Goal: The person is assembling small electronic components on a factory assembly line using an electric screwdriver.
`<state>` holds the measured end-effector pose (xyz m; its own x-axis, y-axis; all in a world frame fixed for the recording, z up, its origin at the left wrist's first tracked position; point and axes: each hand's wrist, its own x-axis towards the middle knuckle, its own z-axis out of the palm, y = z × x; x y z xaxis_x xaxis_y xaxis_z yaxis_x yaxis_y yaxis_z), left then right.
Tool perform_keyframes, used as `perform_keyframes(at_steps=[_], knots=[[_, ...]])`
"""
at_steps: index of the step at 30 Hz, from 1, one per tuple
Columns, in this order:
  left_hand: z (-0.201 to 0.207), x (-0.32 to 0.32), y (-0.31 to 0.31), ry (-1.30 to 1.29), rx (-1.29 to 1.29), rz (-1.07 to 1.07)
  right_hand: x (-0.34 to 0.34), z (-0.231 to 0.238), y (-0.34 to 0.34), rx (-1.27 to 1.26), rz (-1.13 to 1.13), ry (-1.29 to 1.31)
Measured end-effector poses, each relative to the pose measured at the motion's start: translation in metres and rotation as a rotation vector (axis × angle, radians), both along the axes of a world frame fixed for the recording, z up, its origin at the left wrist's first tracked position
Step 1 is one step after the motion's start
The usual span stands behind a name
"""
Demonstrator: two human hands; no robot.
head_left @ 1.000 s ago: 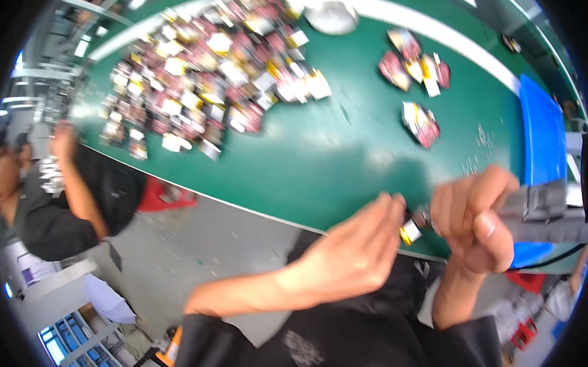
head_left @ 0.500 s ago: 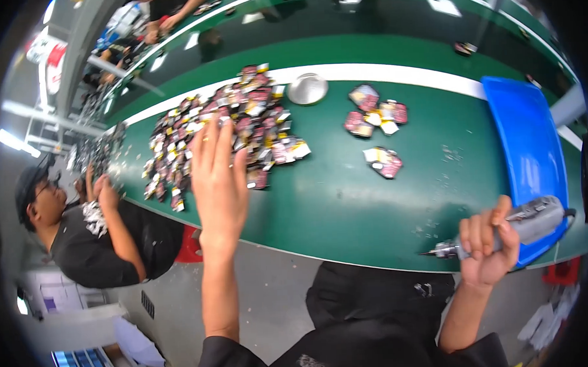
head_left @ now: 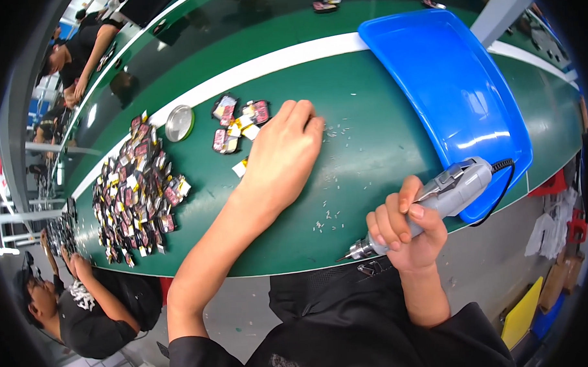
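Observation:
My right hand (head_left: 409,231) is wrapped round a grey corded electric screwdriver (head_left: 453,187), its thin bit pointing left near the table's front edge. My left hand (head_left: 283,155) is over the green table with its fingers curled down and together. The fingertips are partly hidden, so I cannot make out what they hold. Just left of it lies a small group of flat black-and-pink parts (head_left: 226,139) with yellow and white tabs. Another such part (head_left: 240,168) is partly covered by my left wrist. Farther left is a large heap of similar parts (head_left: 136,195).
A blue plastic tray (head_left: 460,106) stands on the right. Behind the heap lies a round metal lid (head_left: 179,123). Small white slivers (head_left: 327,218) are scattered over the green table (head_left: 383,141). A co-worker (head_left: 94,307) sits at the left, and another person (head_left: 85,51) works across the belt.
My left hand has left the heap and moved right, past the small group, its fingers now curled. The view has turned right. My right hand still grips the screwdriver.

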<state>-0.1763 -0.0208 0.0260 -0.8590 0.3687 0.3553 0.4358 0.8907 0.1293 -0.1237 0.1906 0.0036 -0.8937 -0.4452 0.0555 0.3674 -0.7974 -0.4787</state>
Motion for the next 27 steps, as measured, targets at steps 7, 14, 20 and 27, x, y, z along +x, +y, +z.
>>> perform_keyframes(at_steps=[7, 14, 20, 27], knots=[[-0.002, -0.007, 0.001, 0.023, -0.159, -0.045, -0.003, -0.003, 0.002, -0.059, 0.08, -0.057], [0.012, 0.047, -0.001, 0.043, 0.295, 0.121, -0.004, -0.002, 0.006, -0.048, 0.096, -0.057], [-0.001, 0.121, 0.013, -0.037, 0.852, 0.298, -0.01, 0.013, -0.002, -0.067, -0.002, 0.037], [-0.016, 0.155, 0.018, -0.076, 1.362, 0.377, -0.011, 0.052, -0.042, -0.234, -0.09, 0.059]])
